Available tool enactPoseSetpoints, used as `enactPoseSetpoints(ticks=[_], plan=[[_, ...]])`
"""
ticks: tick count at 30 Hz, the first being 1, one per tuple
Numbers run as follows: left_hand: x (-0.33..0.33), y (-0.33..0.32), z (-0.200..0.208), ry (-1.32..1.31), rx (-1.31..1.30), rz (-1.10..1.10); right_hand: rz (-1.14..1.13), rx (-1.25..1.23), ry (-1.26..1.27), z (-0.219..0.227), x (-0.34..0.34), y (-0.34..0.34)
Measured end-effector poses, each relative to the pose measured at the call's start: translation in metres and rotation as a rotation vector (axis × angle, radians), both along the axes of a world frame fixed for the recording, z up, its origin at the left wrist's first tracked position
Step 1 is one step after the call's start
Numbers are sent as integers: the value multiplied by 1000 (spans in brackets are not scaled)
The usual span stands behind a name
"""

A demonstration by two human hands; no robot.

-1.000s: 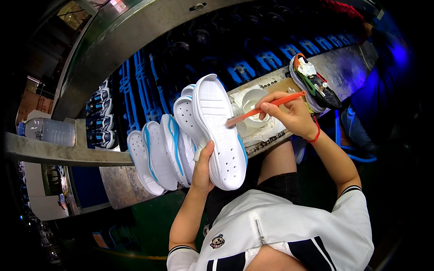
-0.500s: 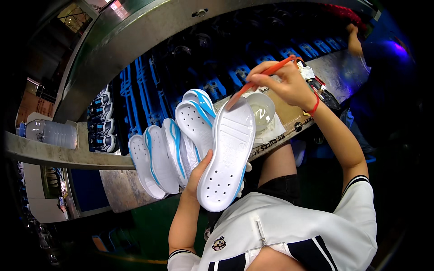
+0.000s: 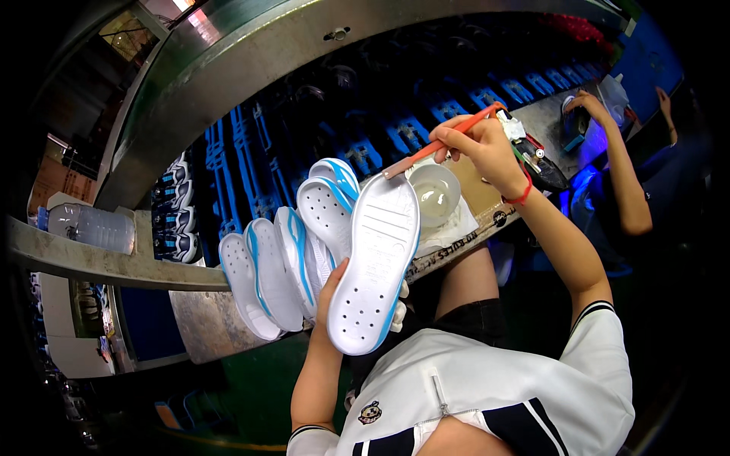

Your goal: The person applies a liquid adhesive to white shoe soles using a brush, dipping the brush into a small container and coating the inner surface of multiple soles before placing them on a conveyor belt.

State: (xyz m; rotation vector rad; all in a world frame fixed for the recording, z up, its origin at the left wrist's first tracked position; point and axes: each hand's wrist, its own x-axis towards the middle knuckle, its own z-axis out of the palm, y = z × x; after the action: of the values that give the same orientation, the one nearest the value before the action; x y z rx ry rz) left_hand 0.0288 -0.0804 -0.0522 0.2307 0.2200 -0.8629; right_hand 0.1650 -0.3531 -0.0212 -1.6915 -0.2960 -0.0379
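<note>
Brushing toe of white shoe sole (image 3: 378, 258), prob.; R grip (image 3: 480, 150) clamped on orange brush (image 3: 420, 156), L grip (image 3: 328, 299) on sole. Next stroke needs steady hold.

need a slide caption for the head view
Left hand holds a white sole, right hand an orange brush at the sole's far end.

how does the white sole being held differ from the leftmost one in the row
The held sole is in the left grip; the leftmost sole sits unheld, off to the left. The held sole has a brush at its top edge; the leftmost sole has none. Both are white, with small holes.
</note>
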Motion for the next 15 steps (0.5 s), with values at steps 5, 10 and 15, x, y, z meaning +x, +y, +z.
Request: enactPoseSetpoints(ticks=[5,10,15], plan=[[0,-6,-4,-78,3,31,118,-21,9,-1,-17,10],[1,10,-14,-226,331,340,39,132,-34,8,-28,6],[4,-7,-9,-360,797,414,139,198,-33,2,-64,48]])
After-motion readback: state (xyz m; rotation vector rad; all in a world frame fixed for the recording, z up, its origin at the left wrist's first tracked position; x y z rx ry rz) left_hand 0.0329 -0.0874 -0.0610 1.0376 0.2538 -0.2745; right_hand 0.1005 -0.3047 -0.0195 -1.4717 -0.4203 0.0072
